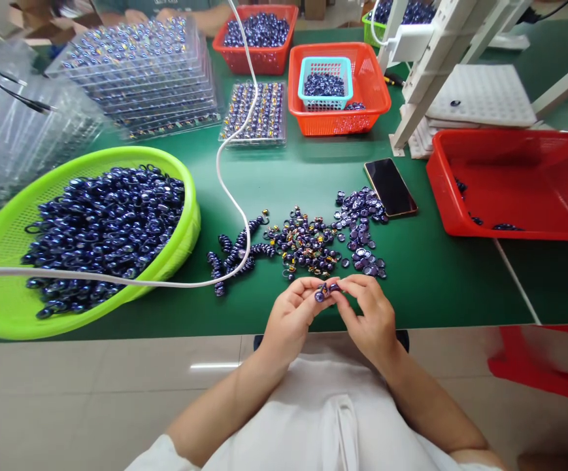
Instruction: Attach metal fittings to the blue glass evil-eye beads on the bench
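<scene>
Small dark glossy piece (pixel 319 296): held up between both hands, near the table's front edge, in front of the worker's middle. Too small to make out how its parts join.

Left hand (pixel 286 320): thumb and fingers pinch the piece at its rounded end, apparently steadying it. Right hand (pixel 372 324): fingertips pinch a dark bit at the other side, perhaps for fine control. A fingertip grip suits something this tiny; whole fists would hide it.

Just beyond the hands, on the green table (pixel 274 173): a heap of dark-and-gold pieces (pixel 310 245). To its right, loose dark caps (pixel 362 208); to its left, dark rings in stacked rows (pixel 239 248). Three kinds kept roughly apart, all within short reach; likely saves searching.

Phone (pixel 391 188), screen dark, lies by the caps, touching or nearly so. Seems set at the side so the near strip is left for handwork.

Further left: lime basket (pixel 191 222), tilted-looking, heaped with looped dark pieces. Bulk goes there, I'd judge, because of its width. White cable (pixel 185 285) crosses in front of it; could snag a sleeve.

Far side: filled clear tray (pixel 254 142), pieces in rows, probably for counting or against scratching. Orange basket (pixel 323 124) with light-blue basket (pixel 320 103) nested inside, perhaps separating a smaller batch. Right: red bin (pixel 548 190), few dark bits in it.
</scene>
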### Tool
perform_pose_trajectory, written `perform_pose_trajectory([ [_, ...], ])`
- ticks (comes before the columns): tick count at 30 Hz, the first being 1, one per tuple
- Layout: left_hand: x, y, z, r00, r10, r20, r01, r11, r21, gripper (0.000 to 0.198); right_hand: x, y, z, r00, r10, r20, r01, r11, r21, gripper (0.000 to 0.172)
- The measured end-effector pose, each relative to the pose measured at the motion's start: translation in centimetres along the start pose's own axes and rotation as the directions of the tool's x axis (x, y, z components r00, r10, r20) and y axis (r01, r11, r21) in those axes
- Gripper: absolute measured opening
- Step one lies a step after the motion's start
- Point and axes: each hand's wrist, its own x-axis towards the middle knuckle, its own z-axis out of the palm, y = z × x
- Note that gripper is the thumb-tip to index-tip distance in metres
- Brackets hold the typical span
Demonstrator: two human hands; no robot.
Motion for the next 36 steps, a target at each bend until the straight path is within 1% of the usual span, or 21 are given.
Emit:
perform_pose_trajectory([
  [3, 0.0, 0.0, 0.0, 1.000, -0.022, -0.014, 0.022, 1.000, -0.016, 0.024, -0.2, -0.2, -0.1, 0.999, -0.037, -0.027, 0.038, 0.999, 0.037, 0.028],
  [5, 0.1, -0.1, -0.1, 1.000, -0.022, -0.007, 0.022, 1.000, -0.012, 0.023, -0.2, -0.4, -0.4, 0.998, -0.058, -0.029, 0.061, 0.993, 0.097, 0.027],
  [7, 0.1, -0.2, -0.3, 1.000, -0.002, -0.006, 0.002, 1.000, 0.013, 0.021, 0.0, -0.7, -0.9, 0.999, -0.050, -0.017, 0.052, 0.983, 0.178, 0.029],
  [8, 0.2, -0.2, -0.4, 1.000, 0.010, -0.012, -0.009, 0.999, 0.034, 0.021, 0.1, -0.9, -1.1, 1.000, -0.029, -0.004, 0.029, 0.975, 0.221, 0.029],
  [10, 0.3, -0.4, -0.6, 0.999, 0.030, -0.032, -0.027, 0.996, 0.085, 0.020, 0.3, -1.1, -1.4, 0.998, 0.042, 0.047, -0.054, 0.949, 0.311, 0.028],
  [13, 0.4, -0.6, -1.0, 0.997, 0.058, -0.055, -0.048, 0.983, 0.176, 0.022, 0.5, -1.1, -1.6, 0.976, 0.161, 0.148, -0.210, 0.878, 0.431, 0.021],
  [15, 0.4, -0.6, -1.2, 0.995, 0.072, -0.064, -0.055, 0.969, 0.239, 0.022, 0.4, -0.8, -1.5, 0.960, 0.212, 0.183, -0.276, 0.830, 0.486, 0.017],
  [19, 0.2, -0.4, -1.0, 0.989, 0.111, -0.094, -0.074, 0.940, 0.333, 0.020, 0.1, -0.4, -1.2, 0.944, 0.256, 0.206, -0.327, 0.787, 0.523, 0.016],
  [22, 0.0, -0.1, -0.7, 0.981, 0.173, -0.090, -0.122, 0.905, 0.408, 0.018, 0.0, -0.5, -1.1, 0.932, 0.292, 0.216, -0.363, 0.770, 0.525, 0.014],
  [27, -0.3, -0.3, -0.6, 0.955, 0.297, 0.000, -0.252, 0.808, 0.532, 0.013, 0.3, -0.8, -1.1, 0.918, 0.349, 0.188, -0.396, 0.772, 0.497, 0.008],
  [32, -0.5, -0.4, -0.7, 0.892, 0.417, 0.176, -0.431, 0.668, 0.606, 0.018, 0.3, -0.9, -1.2, 0.901, 0.399, 0.170, -0.430, 0.775, 0.464, 0.003],
  [34, -0.6, -0.3, -0.7, 0.866, 0.441, 0.238, -0.486, 0.623, 0.614, 0.022, 0.2, -0.8, -1.2, 0.897, 0.405, 0.176, -0.439, 0.773, 0.458, 0.004],
  [36, -0.6, -0.2, -0.7, 0.848, 0.456, 0.271, -0.516, 0.595, 0.616, 0.025, 0.2, -0.7, -1.2, 0.896, 0.399, 0.197, -0.444, 0.771, 0.458, 0.008],
])
